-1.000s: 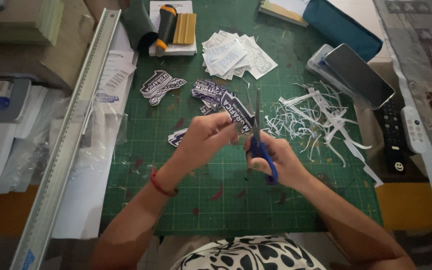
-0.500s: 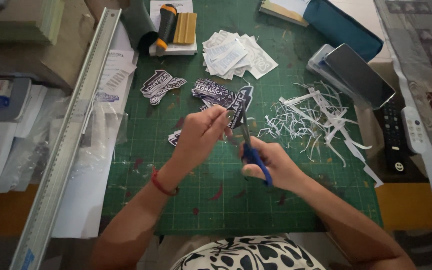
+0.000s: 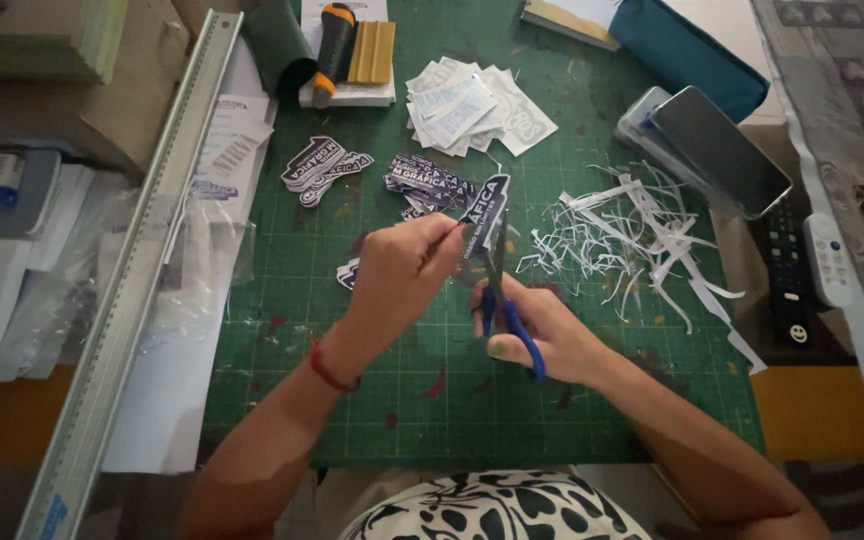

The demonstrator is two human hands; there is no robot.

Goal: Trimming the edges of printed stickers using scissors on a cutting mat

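At the far left lie flat grey boxes and stacked papers (image 3: pixel 2 250), and beside them a long aluminium ruler (image 3: pixel 142 270) runs diagonally along the edge of a green gridded cutting mat (image 3: pixel 372 400), which covers the middle of the surface. At the mat's top edge sit a dark rolled sheet (image 3: pixel 277 50), an orange-and-black utility knife (image 3: pixel 330 45) and a tan plastic squeegee (image 3: pixel 370 52), with a pile of white printed paper squares (image 3: pixel 472 105) to their right. Dark cut-out stickers (image 3: pixel 324 165) lie flat on the mat above the hands. The left hand (image 3: pixel 397 275), a red cord at its wrist, pinches a dark blue printed sticker (image 3: pixel 484 208) between fingers and thumb, holding it up over the mat's centre. Just beside it, the right hand (image 3: pixel 542 335) has its fingers clenched through the loops of blue-handled scissors (image 3: pixel 502 300), whose blades meet the sticker's lower edge. Right of the hands, thin white curled paper trimmings (image 3: pixel 632 230) are scattered loosely. Beyond them rest a dark glossy phone (image 3: pixel 722 150), a teal fabric pouch (image 3: pixel 687 50), a black remote (image 3: pixel 784 280) and a white remote (image 3: pixel 830 258).
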